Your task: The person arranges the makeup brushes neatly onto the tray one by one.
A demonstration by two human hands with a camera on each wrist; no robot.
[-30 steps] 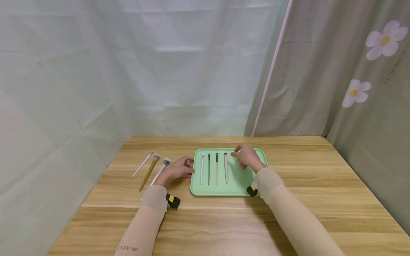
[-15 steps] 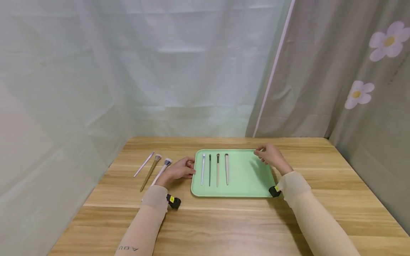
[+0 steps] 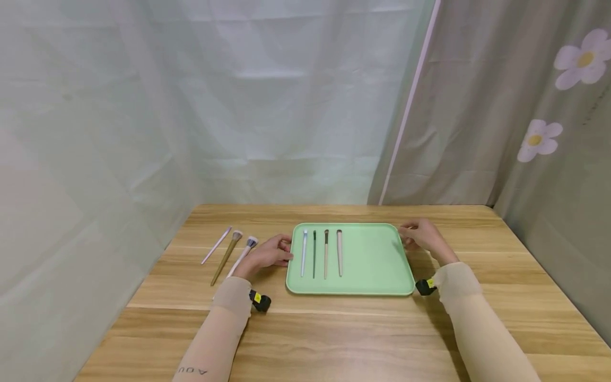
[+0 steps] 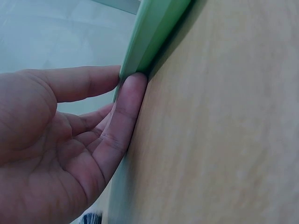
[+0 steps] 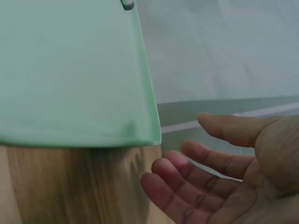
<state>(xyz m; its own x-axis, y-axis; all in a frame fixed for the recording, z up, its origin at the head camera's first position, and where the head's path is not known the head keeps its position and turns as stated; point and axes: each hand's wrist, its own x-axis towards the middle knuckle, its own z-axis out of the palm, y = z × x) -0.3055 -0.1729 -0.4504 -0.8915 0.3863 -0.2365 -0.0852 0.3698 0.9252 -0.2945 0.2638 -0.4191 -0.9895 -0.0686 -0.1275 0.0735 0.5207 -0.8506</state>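
A light green tray (image 3: 377, 260) lies on the wooden table. My left hand (image 3: 269, 253) is at its left side; in the left wrist view the thumb and a finger pinch the tray's rim (image 4: 140, 51). Several makeup brushes lie side by side in the tray's left half: a pale lilac one (image 3: 304, 253), a thin dark green one (image 3: 314, 254), one with a dark ferrule (image 3: 326, 257) and a thicker pinkish one (image 3: 340, 254). Beyond the tray's far right corner is my right hand (image 3: 426, 235), fingers loosely bent and holding nothing, apart from the rim in the right wrist view.
Left of the tray, three more brushes lie slanted on the table (image 3: 334, 334): a slim lilac one (image 3: 216, 245), one with a gold-brown handle (image 3: 225, 260) and a white-handled one (image 3: 242, 255) partly behind my left hand. Curtains (image 3: 296, 106) hang behind the table.
My right hand has moved right, from over the tray beside the thicker pinkish brush to outside the tray's right edge. My left hand and the brushes have stayed in place.
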